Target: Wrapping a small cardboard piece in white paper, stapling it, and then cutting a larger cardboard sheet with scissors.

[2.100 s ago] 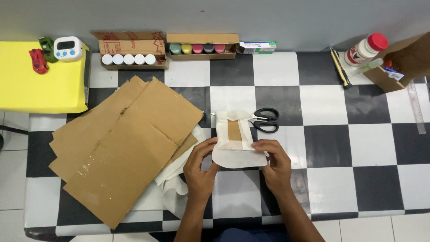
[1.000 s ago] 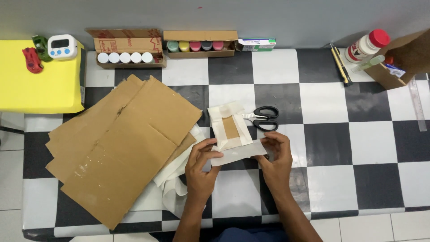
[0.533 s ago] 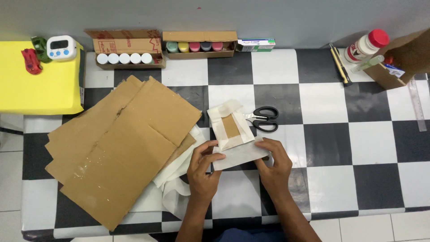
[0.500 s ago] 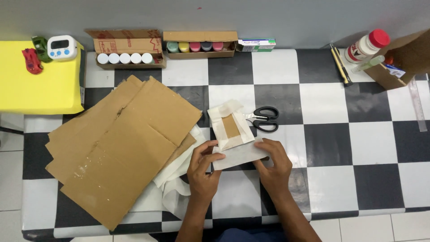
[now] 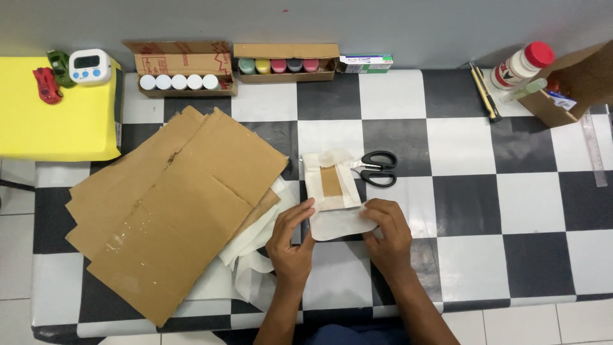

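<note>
Your left hand [image 5: 290, 246] and right hand [image 5: 388, 233] each pinch the white paper-wrapped piece [image 5: 335, 204], fingers seemingly curled on its lower flap.

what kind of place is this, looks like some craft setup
Most likely a craft or hobby worktable. Flat cardboard sheets lie on the checkered table, boxes of small paint bottles stand by the wall, and scissors lie beside the white paper piece that both hands press.
</note>
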